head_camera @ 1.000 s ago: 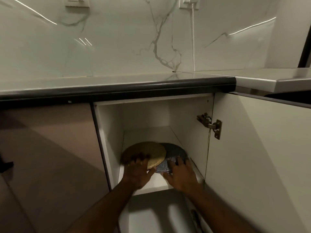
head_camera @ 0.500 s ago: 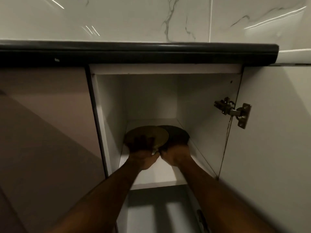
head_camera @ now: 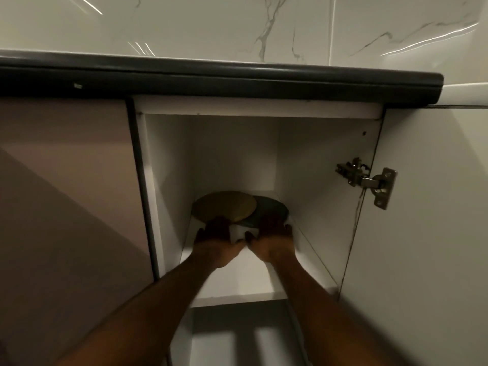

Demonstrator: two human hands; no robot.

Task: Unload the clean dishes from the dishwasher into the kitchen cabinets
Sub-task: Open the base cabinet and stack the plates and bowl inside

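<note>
here, you are reaching both arms into the open lower cabinet (head_camera: 169, 180), and your hands are sitting side by side on its upper shelf (head_camera: 237, 281). the tan plate (head_camera: 224, 206) is lying flat just beyond your left hand (head_camera: 217, 245), with its near rim right at your fingertips; whether they are touching it is too dim to tell. the dark plate (head_camera: 272, 208) is lying just beyond your right hand (head_camera: 272, 243), tucked partly under the tan plate's right edge, and your right fingers are reaching onto or against its near rim. both hands are looking relaxed and loosely spread, not pinching anything, though the shadow is blurring the fingers. a pale patch of shelf is showing between your thumbs. to the right of your right hand the cabinet door (head_camera: 422, 233) is standing open, its metal hinge (head_camera: 367, 180) above and to the right of that hand. above both hands the dark countertop edge (head_camera: 211, 77) is running across, with marble-look wall tile (head_camera: 237, 25) behind it. no writing or brand is readable anywhere.
</note>
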